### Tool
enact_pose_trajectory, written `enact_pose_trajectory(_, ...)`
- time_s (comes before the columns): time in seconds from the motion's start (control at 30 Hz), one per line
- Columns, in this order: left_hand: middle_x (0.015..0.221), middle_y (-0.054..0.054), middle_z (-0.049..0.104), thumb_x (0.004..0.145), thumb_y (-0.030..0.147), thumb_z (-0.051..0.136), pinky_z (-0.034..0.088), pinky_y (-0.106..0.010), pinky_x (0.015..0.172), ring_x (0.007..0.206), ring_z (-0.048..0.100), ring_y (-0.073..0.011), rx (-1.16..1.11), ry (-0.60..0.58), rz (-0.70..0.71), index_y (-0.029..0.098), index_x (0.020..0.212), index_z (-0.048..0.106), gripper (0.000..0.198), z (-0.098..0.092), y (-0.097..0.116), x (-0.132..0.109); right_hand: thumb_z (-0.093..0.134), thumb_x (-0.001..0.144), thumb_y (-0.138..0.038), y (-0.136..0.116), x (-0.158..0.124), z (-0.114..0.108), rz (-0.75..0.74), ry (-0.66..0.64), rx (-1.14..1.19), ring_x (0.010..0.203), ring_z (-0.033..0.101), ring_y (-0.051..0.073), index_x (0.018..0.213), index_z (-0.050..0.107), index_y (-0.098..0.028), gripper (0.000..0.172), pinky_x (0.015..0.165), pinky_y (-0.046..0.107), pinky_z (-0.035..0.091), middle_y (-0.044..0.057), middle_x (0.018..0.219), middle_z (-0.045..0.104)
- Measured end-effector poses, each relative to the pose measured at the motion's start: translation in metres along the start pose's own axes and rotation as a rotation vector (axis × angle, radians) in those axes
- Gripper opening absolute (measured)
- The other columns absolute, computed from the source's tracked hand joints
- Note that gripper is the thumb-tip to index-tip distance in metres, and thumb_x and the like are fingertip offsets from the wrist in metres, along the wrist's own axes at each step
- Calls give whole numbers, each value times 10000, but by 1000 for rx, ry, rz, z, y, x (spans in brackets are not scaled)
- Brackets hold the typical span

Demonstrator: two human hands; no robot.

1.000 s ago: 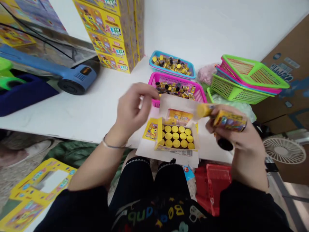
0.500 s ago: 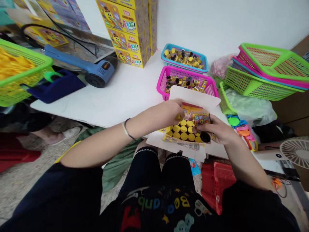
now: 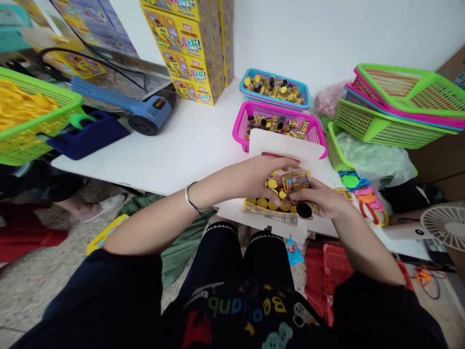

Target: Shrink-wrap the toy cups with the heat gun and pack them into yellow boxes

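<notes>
An open yellow carton with raised white flaps stands at the table's front edge, holding rows of small cups with yellow lids. Above it, my right hand grips several small yellow cups, one with a black end pointing toward me. My left hand reaches over the carton from the left, its fingers spread and curved around yellow-lidded cups beside my right hand. Whether those fingers grip a cup cannot be made out. Behind the carton's flap sits a pink basket of similar cups, with a blue basket of them behind it.
Stacked yellow boxes stand at the back left, near a blue tool. A green basket of yellow pieces is at the far left. Stacked baskets and a white fan are on the right. A person's foot shows lower left.
My left hand has gone from closed fingers to spread ones, lying lower over the carton and nearer my right hand. My right hand still holds the cups. The view has shifted slightly.
</notes>
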State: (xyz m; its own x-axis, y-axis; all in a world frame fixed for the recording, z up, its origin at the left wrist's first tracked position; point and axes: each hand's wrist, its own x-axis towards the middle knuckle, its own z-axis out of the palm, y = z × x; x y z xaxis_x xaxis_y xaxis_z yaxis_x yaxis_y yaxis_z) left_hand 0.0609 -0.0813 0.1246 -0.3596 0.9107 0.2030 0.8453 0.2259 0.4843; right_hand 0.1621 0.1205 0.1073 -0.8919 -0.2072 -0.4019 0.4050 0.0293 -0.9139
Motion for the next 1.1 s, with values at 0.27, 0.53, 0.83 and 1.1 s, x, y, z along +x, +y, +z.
enact_pose_trajectory(0.27, 1221, -71, 756, 962, 319, 670, 563, -284, 926, 1046, 725, -162, -265, 173, -53, 200, 1312, 675, 370, -11, -1, -16, 806, 728, -389, -8, 7, 7, 59, 56, 9, 715, 682, 148, 1157, 590, -268, 495, 513, 238, 550, 18, 971, 723)
enact_pose_trajectory(0.53, 1196, -101, 705, 868, 158, 707, 516, -285, 898, 998, 701, -181, 80, 14, -114, 163, 1105, 719, 237, -3, -18, -8, 808, 736, -391, -9, 7, 5, -65, 217, -130, 954, 672, 172, 1133, 532, -263, 501, 857, 363, 599, 26, 1162, 671)
enact_pose_trajectory(0.83, 978, -109, 747, 935, 41, 543, 406, -432, 959, 1064, 665, -284, 334, 126, -125, 157, 1007, 703, 210, 32, -22, -3, 803, 746, -435, -6, 10, 5, -113, 205, -212, 1008, 657, 192, 1217, 654, -265, 523, 898, 385, 588, 39, 1139, 677)
enact_pose_trajectory(1.1, 1178, -55, 779, 911, 121, 714, 518, -280, 946, 1078, 721, -175, -97, 37, 87, 204, 1196, 735, 298, 5, -5, 6, 783, 802, -450, -7, 13, -2, -171, 66, -235, 1019, 690, 183, 1102, 725, -228, 378, 930, 347, 568, 49, 1128, 749)
